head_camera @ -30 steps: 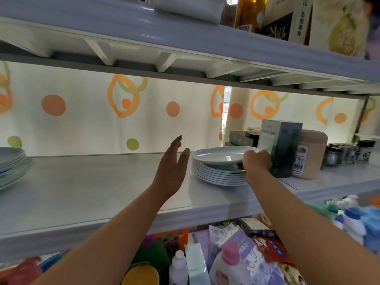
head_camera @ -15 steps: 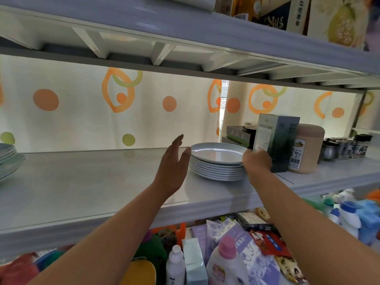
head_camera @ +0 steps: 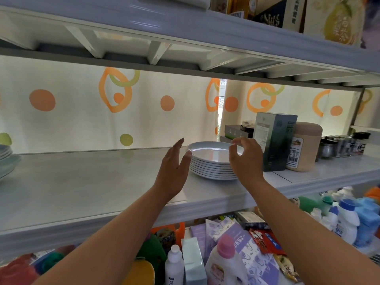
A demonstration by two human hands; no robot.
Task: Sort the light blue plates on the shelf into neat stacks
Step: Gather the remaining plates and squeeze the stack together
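A stack of several light blue plates stands on the white shelf, right of centre. My left hand is open, palm turned toward the stack's left side, its thumb tip at the top plate's rim. My right hand hovers at the stack's right side with fingers spread and curled, holding nothing. At the far left edge of the shelf, a second group of light blue plates is partly cut off by the frame.
A dark green box, a beige jar and small spice jars stand right of the stack. A flat box sits behind it. Bottles and packets crowd the lower shelf. A low upper shelf hangs overhead.
My right hand has let go of the top plate, which now rests flat on the stack, and has opened. My left hand has moved right up to the stack's rim.
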